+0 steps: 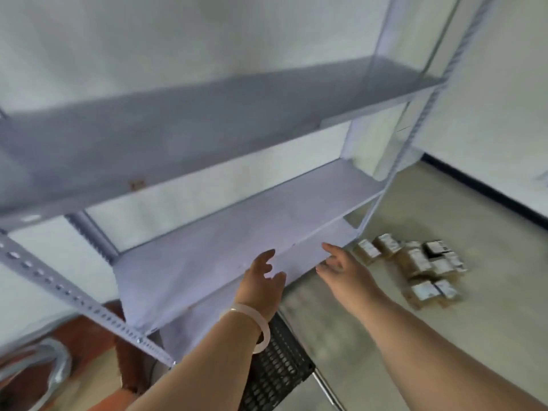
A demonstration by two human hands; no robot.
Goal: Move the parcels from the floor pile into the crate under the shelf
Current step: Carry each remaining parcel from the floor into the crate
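Observation:
Several small brown parcels with white labels lie in a pile on the floor at the right, just past the shelf's right leg. A black perforated crate shows partly under the lowest shelf board, behind my left forearm. My left hand, with a pale bangle on the wrist, hovers open at the front edge of that board. My right hand is stretched out open beside it, fingers spread, holding nothing. Both hands are well left of the parcel pile.
A pale metal shelf unit with perforated uprights fills the view, standing against a white wall. A red-brown object and a chrome tube sit at the lower left. Concrete floor stretches to the right, edged by a dark skirting.

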